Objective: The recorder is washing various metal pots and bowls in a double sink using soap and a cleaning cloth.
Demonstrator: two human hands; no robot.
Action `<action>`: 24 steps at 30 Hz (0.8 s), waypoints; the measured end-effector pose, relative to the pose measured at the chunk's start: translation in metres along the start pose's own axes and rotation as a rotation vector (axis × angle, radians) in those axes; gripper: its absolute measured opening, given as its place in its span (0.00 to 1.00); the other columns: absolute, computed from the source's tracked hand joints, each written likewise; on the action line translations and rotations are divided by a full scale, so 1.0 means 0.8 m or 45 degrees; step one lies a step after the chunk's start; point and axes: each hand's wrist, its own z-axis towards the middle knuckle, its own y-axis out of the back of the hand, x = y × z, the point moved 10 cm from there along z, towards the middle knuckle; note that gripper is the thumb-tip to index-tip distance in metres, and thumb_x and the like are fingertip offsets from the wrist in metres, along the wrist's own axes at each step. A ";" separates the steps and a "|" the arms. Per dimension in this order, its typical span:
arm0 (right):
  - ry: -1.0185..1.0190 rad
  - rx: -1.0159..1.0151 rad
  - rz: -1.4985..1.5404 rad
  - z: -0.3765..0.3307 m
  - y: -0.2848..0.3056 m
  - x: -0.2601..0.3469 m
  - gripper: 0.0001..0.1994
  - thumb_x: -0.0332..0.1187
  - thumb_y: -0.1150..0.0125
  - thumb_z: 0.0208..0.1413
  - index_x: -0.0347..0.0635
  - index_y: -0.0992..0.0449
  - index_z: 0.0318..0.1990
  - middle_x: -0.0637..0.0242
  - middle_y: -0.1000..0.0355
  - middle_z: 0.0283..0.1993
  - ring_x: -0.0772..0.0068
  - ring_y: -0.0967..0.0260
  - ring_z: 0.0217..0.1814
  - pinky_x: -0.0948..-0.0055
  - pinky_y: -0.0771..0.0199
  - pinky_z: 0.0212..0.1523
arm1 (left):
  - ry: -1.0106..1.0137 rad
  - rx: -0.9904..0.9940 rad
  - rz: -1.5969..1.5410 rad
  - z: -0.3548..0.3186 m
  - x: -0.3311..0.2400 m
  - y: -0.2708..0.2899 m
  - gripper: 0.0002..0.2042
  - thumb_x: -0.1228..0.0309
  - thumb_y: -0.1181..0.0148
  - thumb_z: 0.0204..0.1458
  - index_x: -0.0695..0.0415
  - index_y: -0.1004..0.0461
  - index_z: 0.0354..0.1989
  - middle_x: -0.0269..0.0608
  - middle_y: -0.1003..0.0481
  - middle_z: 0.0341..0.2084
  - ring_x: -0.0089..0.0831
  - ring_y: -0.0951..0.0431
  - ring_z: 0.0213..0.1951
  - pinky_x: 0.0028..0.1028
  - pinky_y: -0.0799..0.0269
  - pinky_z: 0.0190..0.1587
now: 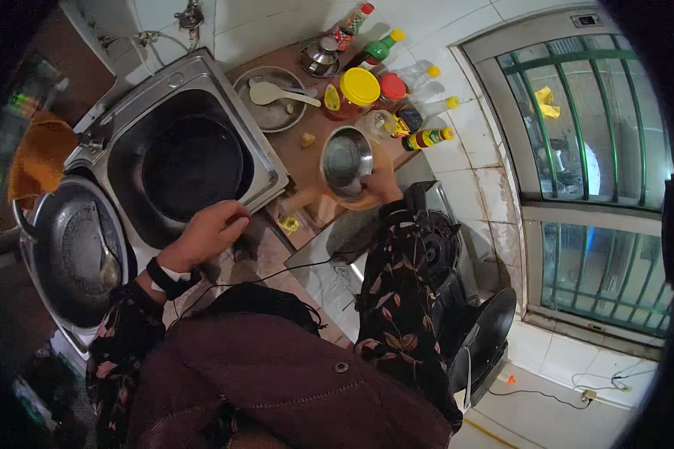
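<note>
My right hand point(382, 185) grips the near rim of a round metal bowl point(338, 153), which holds what looks like clear liquid. The bowl is over the brown counter point(305, 183); whether it rests there I cannot tell. Near the front edge of the steel sink point(268, 183) is my left hand point(206, 236), its back up and its fingers curled in, with no object showing in it. A dark round basin or pan point(195, 166) fills the sink. Beside the metal bowl lies a small yellowish lump point(307, 140).
Behind the bowl stand a yellow-lidded jar point(360, 87), a red-lidded jar point(392, 87) and several sauce bottles point(427, 139). A metal plate point(273, 120) bears a white rice paddle point(281, 94). Left of the sink, a large basin point(67, 239) contains a ladle point(109, 266). The stove point(436, 239) is at right.
</note>
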 end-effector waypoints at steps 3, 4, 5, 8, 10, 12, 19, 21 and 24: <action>-0.251 0.070 0.295 -0.014 0.002 -0.033 0.29 0.26 0.40 0.34 0.39 0.36 0.51 0.60 0.30 0.37 0.69 0.31 0.39 0.71 0.32 0.41 | 0.015 0.072 -0.006 0.003 -0.003 -0.012 0.09 0.70 0.50 0.50 0.60 0.31 0.37 0.45 0.30 0.29 0.33 0.28 0.30 0.28 0.33 0.32; -0.308 0.085 0.378 -0.016 0.005 -0.032 0.27 0.26 0.41 0.36 0.38 0.35 0.50 0.60 0.30 0.34 0.71 0.31 0.36 0.73 0.31 0.37 | 0.046 0.088 -0.025 0.002 -0.001 -0.012 0.09 0.70 0.50 0.50 0.60 0.31 0.37 0.45 0.30 0.29 0.33 0.28 0.30 0.28 0.33 0.32; -0.363 0.099 0.462 -0.019 0.008 -0.030 0.24 0.26 0.41 0.38 0.37 0.34 0.49 0.60 0.29 0.31 0.73 0.30 0.33 0.74 0.31 0.34 | 0.076 0.103 -0.042 0.001 0.001 -0.013 0.09 0.70 0.50 0.50 0.61 0.31 0.37 0.44 0.30 0.29 0.32 0.28 0.30 0.28 0.33 0.32; -0.553 -0.020 0.421 -0.035 0.029 -0.021 0.13 0.29 0.44 0.44 0.36 0.29 0.39 0.67 0.31 0.24 0.79 0.37 0.23 0.78 0.38 0.25 | 0.052 0.046 -0.035 -0.002 0.003 -0.005 0.09 0.70 0.50 0.50 0.61 0.31 0.37 0.44 0.29 0.29 0.31 0.28 0.29 0.28 0.33 0.32; -0.650 -0.095 0.400 -0.049 0.044 -0.024 0.09 0.31 0.45 0.46 0.35 0.27 0.34 0.71 0.32 0.21 0.83 0.40 0.19 0.80 0.41 0.20 | 0.026 0.025 -0.028 -0.002 0.001 -0.002 0.09 0.70 0.50 0.51 0.61 0.32 0.37 0.43 0.29 0.28 0.30 0.28 0.29 0.28 0.33 0.32; -0.536 -0.171 0.322 -0.051 0.064 -0.015 0.09 0.31 0.44 0.47 0.34 0.27 0.34 0.72 0.32 0.22 0.82 0.40 0.19 0.80 0.41 0.21 | 0.099 0.047 -0.098 -0.003 0.007 -0.004 0.08 0.71 0.50 0.51 0.61 0.32 0.37 0.41 0.29 0.28 0.27 0.28 0.29 0.27 0.33 0.32; -0.250 -0.345 0.334 -0.043 0.099 0.093 0.08 0.31 0.45 0.49 0.36 0.27 0.33 0.74 0.33 0.21 0.84 0.39 0.20 0.82 0.39 0.21 | 0.159 0.015 -0.252 -0.022 0.009 0.015 0.09 0.70 0.51 0.52 0.61 0.32 0.38 0.37 0.28 0.29 0.22 0.29 0.31 0.23 0.34 0.33; -0.227 -0.285 0.589 -0.040 0.088 0.154 0.07 0.30 0.46 0.51 0.36 0.27 0.34 0.74 0.33 0.22 0.86 0.39 0.21 0.84 0.39 0.21 | 0.164 -0.008 -0.348 -0.030 0.012 0.027 0.10 0.69 0.51 0.53 0.61 0.32 0.40 0.37 0.28 0.31 0.20 0.30 0.33 0.22 0.34 0.35; -0.153 -0.270 0.668 -0.039 0.066 0.231 0.07 0.29 0.47 0.51 0.37 0.28 0.35 0.74 0.32 0.24 0.87 0.39 0.22 0.85 0.38 0.22 | 0.141 -0.099 -0.576 -0.044 -0.001 0.046 0.13 0.68 0.52 0.54 0.59 0.36 0.46 0.36 0.29 0.34 0.22 0.30 0.34 0.23 0.33 0.36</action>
